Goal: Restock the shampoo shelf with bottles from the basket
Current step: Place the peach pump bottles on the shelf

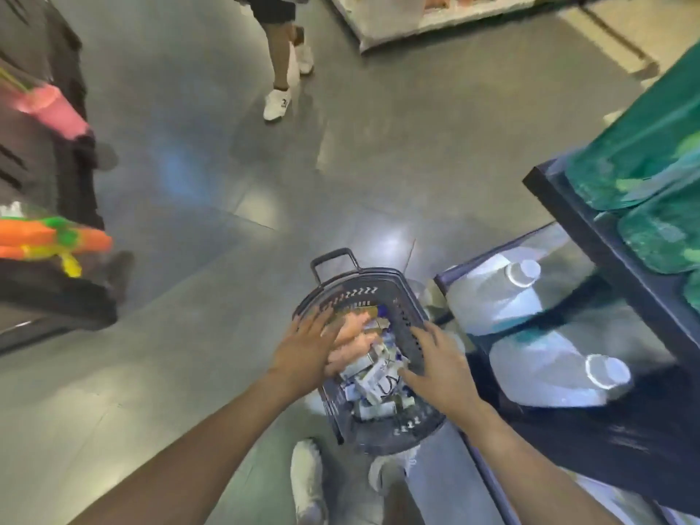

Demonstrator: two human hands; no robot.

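Though blurred, bottles [373, 375] between left hand [305, 358] and right hand [441, 369] fingers [419, 334]

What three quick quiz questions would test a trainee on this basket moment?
1. True or false: the basket stands on a shelf.
2. Which hand lies over the basket's right rim?
3. The big white bottles are: A) inside the basket; B) right of the basket, on a low shelf; C) left of the basket.
Key: 1 false; 2 the right hand; 3 B.
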